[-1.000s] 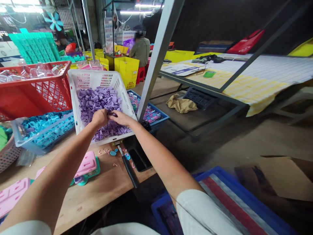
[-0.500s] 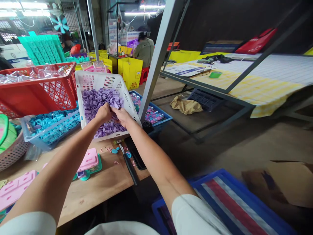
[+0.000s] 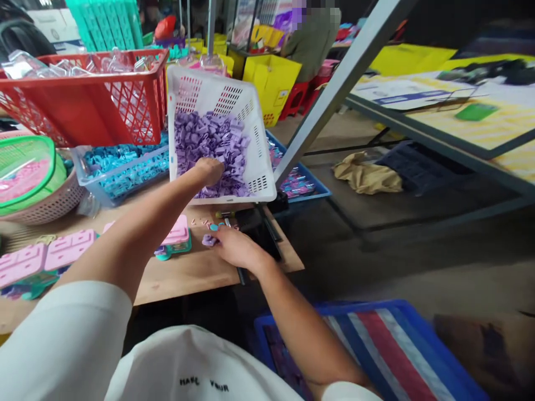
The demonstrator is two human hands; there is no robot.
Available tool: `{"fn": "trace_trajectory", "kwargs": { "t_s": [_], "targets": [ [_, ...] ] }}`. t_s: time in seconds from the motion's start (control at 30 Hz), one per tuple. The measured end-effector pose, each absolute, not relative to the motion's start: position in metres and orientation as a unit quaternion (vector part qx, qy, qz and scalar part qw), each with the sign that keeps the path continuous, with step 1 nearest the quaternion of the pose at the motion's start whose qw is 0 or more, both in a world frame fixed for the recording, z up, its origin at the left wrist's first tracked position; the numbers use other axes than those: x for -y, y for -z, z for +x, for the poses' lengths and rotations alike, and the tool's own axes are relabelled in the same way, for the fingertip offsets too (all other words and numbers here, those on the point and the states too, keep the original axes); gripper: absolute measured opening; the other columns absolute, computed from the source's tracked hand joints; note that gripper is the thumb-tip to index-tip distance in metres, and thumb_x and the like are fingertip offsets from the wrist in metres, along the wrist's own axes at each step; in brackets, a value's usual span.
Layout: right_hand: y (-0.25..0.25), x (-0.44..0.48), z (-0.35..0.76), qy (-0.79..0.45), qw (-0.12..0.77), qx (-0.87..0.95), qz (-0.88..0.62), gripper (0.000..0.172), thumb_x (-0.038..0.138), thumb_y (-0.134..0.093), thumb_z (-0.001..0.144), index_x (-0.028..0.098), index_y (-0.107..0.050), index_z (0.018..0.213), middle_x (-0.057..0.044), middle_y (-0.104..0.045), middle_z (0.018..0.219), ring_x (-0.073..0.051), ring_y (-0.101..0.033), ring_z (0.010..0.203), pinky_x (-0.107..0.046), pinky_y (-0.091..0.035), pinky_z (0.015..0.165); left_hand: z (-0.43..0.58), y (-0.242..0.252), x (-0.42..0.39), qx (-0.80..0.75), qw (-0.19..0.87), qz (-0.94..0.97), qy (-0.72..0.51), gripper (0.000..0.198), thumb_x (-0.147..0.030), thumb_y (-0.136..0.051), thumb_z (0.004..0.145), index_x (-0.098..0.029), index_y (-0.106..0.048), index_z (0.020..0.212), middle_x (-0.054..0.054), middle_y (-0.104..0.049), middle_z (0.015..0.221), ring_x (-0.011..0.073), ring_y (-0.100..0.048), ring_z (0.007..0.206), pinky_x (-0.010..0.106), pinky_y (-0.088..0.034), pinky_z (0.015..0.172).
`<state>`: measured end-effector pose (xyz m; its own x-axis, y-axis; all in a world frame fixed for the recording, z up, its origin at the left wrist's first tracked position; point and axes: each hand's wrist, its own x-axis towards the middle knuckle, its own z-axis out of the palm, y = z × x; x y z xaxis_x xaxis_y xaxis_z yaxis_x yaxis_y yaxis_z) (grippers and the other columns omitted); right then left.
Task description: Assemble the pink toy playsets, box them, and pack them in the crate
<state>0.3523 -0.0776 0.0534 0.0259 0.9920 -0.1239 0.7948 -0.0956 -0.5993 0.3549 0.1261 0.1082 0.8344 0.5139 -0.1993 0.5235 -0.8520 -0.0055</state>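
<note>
Purple parts point(image 3: 209, 133), white basket point(image 3: 259, 153).
Left hand point(image 3: 210, 171) among parts, can't tell grip; right hand point(image 3: 236, 245) pinches 1 purple piece point(image 3: 208, 240).

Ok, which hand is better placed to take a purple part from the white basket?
Probably the left hand: it's in the basket, at the purple parts. The right hand is outside, holding purple plastic.

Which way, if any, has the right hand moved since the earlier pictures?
Yes: judged against the white basket, the right hand has moved out of it, toward the near edge of the table, and now holds a purple piece.
</note>
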Motion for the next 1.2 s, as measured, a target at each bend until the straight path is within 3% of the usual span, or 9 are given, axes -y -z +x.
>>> {"fn": "trace_trajectory", "kwargs": {
  "t_s": [0.13,0.3,0.43,0.5,0.67,0.83,0.97,1.1,1.2],
  "targets": [
    [-0.036,0.07,0.336,-0.134,0.134,0.613,-0.767,0.028,0.022,-0.055,0.095,0.02,-0.076,0.115,-0.016,-0.059,0.136,-0.033,-0.051,0.13,-0.042,-0.047,0.103,0.346,-0.144,-0.111,-0.297,-0.014,0.955,-0.003,0.038,-0.018,-0.052,0.09,-0.002,-0.066,0.121,0.023,-0.067,0.123,0.0327,-0.062,0.119,0.043,-0.049,0.1],
    [-0.044,0.079,0.342,-0.175,0.121,0.628,-0.748,0.035,0.016,-0.049,0.096,0.023,-0.073,0.121,-0.013,-0.069,0.123,-0.025,-0.066,0.111,-0.033,-0.05,0.095,0.25,-0.181,-0.074,-0.197,0.054,0.964,-0.169,0.034,-0.031,-0.046,0.096,-0.01,-0.072,0.103,0.013,-0.069,0.101,0.0223,-0.066,0.098,0.035,-0.049,0.091],
    [-0.043,0.083,0.33,-0.21,-0.015,0.64,-0.739,0.028,0.016,-0.051,0.093,0.017,-0.079,0.097,-0.02,-0.075,0.103,-0.031,-0.072,0.096,-0.036,-0.052,0.077,0.14,-0.128,-0.031,-0.193,0.168,0.966,-0.028,0.029,-0.033,-0.045,0.097,-0.02,-0.071,0.092,0.007,-0.068,0.092,0.0183,-0.065,0.079,0.03,-0.049,0.074],
    [-0.038,0.08,0.321,-0.198,-0.033,0.634,-0.747,0.026,0.014,-0.052,0.092,0.013,-0.078,0.095,-0.022,-0.076,0.099,-0.032,-0.073,0.093,-0.036,-0.052,0.075,0.099,-0.086,-0.016,-0.228,0.179,0.957,0.025,0.029,-0.031,-0.043,0.099,-0.019,-0.068,0.096,0.008,-0.068,0.096,0.0192,-0.065,0.08,0.03,-0.049,0.072],
    [-0.025,0.074,0.317,-0.172,0.041,0.659,-0.731,0.026,0.012,-0.061,0.086,0.018,-0.075,0.107,-0.017,-0.074,0.105,-0.03,-0.071,0.095,-0.036,-0.051,0.08,0.054,-0.017,-0.002,-0.305,0.086,0.948,0.029,0.026,-0.031,-0.046,0.097,-0.018,-0.066,0.104,0.009,-0.065,0.099,0.0192,-0.065,0.077,0.029,-0.047,0.063],
    [-0.005,0.084,0.323,-0.205,0.149,0.714,-0.653,0.026,0.017,-0.063,0.09,0.02,-0.075,0.113,-0.008,-0.068,0.102,-0.021,-0.067,0.094,-0.031,-0.05,0.089,0.045,-0.008,-0.005,-0.311,0.079,0.947,-0.013,0.026,-0.03,-0.043,0.099,-0.019,-0.065,0.106,0.007,-0.062,0.094,0.0174,-0.062,0.076,0.028,-0.045,0.064],
    [0.012,0.092,0.319,-0.192,0.233,0.751,-0.587,0.036,0.017,-0.067,0.089,0.021,-0.069,0.126,-0.01,-0.061,0.113,-0.021,-0.063,0.106,-0.037,-0.05,0.098,0.044,-0.006,-0.007,-0.295,0.074,0.952,-0.028,0.028,-0.03,-0.041,0.1,-0.018,-0.066,0.106,0.008,-0.062,0.096,0.0189,-0.063,0.079,0.029,-0.046,0.064],
    [0.021,0.093,0.316,-0.202,0.265,0.772,-0.542,0.02,0.016,-0.06,0.093,0.02,-0.075,0.106,-0.009,-0.065,0.107,-0.02,-0.064,0.099,-0.035,-0.051,0.093,0.058,-0.021,-0.01,-0.282,0.073,0.953,-0.085,0.032,-0.029,-0.036,0.102,-0.018,-0.066,0.107,0.01,-0.063,0.105,0.02,-0.066,0.086,0.029,-0.049,0.067],
    [0.014,0.09,0.315,-0.206,0.317,0.736,-0.561,0.017,0.02,-0.057,0.096,0.018,-0.074,0.098,-0.007,-0.068,0.091,-0.019,-0.065,0.087,-0.032,-0.052,0.085,0.083,-0.044,-0.02,-0.295,0.065,0.946,-0.121,0.035,-0.027,-0.035,0.102,-0.018,-0.061,0.124,0.014,-0.061,0.124,0.0212,-0.068,0.091,0.03,-0.051,0.069]
  ]
}}
